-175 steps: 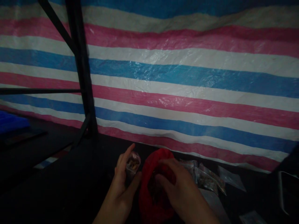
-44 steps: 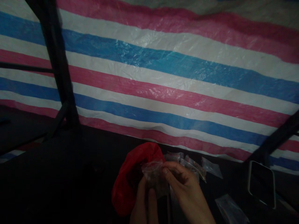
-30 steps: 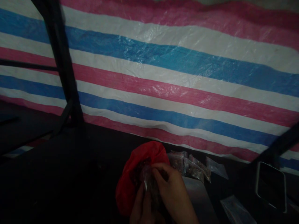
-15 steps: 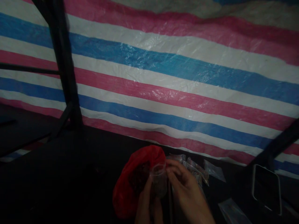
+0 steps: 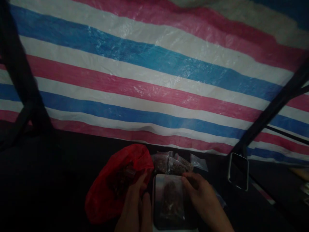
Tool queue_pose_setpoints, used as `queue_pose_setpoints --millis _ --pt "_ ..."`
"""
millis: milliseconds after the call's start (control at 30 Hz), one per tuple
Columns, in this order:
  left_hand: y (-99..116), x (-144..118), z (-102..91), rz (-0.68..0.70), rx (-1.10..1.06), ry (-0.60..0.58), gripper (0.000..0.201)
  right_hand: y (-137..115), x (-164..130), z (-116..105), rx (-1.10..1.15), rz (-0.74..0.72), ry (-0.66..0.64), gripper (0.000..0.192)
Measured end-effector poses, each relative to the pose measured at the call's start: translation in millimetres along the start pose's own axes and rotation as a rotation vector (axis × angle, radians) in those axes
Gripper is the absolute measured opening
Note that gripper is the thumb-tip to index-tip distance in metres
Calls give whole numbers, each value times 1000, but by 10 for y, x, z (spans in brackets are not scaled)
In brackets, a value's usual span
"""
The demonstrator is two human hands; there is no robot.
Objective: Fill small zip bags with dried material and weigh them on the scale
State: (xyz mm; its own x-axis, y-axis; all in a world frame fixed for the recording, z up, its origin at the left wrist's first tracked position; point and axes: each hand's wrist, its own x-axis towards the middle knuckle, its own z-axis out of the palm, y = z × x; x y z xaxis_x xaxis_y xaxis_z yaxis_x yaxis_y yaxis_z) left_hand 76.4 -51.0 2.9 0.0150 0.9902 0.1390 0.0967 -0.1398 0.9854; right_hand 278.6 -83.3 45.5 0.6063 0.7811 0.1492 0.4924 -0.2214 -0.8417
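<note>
A clear plastic bag with dark contents lies on a flat, dark-edged device that looks like a small scale. My right hand pinches the bag's upper right edge between thumb and fingers. Along the device's left side is my left hand, its fingers stretched out with nothing visible in them; whether it touches the device I cannot tell. Left of it stands an open red plastic bag holding dark, small pieces. A clear plastic cup lies among those pieces, partly hidden in the dimness.
Several small filled clear bags lie behind the device, and a flatter clear bag is beside them. A phone leans at the right near a dark frame bar. Striped plastic sheeting hangs behind the dark table.
The clear cup has left my hands and now lies in the red bag. My right hand has come onto the bag on the device. The view has turned to the right.
</note>
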Motion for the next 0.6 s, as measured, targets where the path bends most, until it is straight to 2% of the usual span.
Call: queue_pose_setpoints --millis 100,267,400,600 --pt "-49 74 -95 12 8 -16 40 64 63 -51 7 -31 45 38" --pt "-115 129 -170 53 44 54 34 91 80 -119 21 -21 11 41" --pt "-62 128 -178 70 38 106 29 93 86 -129 13 -12 -62 39" --pt "17 145 -177 73 -30 98 24 38 86 -17 -59 -35 -100 40"
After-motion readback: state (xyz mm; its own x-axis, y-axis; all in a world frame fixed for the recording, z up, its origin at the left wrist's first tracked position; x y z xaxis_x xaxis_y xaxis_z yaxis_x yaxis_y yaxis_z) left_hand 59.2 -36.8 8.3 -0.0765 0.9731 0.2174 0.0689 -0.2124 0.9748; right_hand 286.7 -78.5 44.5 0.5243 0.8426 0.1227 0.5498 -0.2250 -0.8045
